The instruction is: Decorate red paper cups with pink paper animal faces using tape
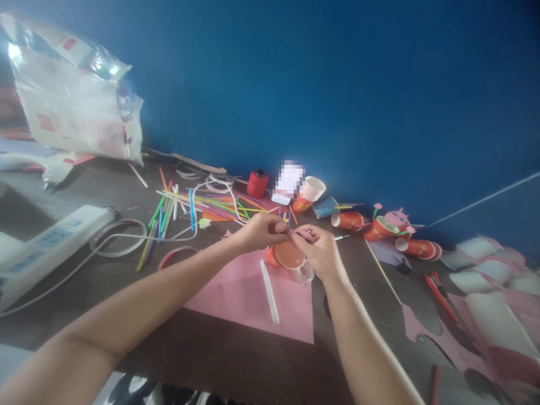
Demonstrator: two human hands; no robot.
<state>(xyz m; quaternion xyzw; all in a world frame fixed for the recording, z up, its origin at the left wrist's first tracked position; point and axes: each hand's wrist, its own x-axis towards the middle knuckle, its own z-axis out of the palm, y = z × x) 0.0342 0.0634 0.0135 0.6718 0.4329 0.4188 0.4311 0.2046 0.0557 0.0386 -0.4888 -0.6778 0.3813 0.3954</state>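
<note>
My left hand (262,232) and my right hand (320,250) meet fingertip to fingertip over an orange paper cup (274,258). A small pink piece of paper (310,235) with a dark edge shows in the closed fingers of my right hand. My left hand is pinched; whatever lies in its fingertips is too small and blurred to name. The cup stands on a pink paper sheet (236,287), its rim partly hidden by my hands. Beside the cup is a roll of clear tape (305,273). A white strip (270,292) lies on the sheet.
Colored straws (211,202) and a white cable cover the left middle, near a power strip (50,242) and glue gun (57,169). Behind stand a phone (288,181) and stacked cups (310,194). At right lie a red cutter (442,295) and cut pink paper (442,337).
</note>
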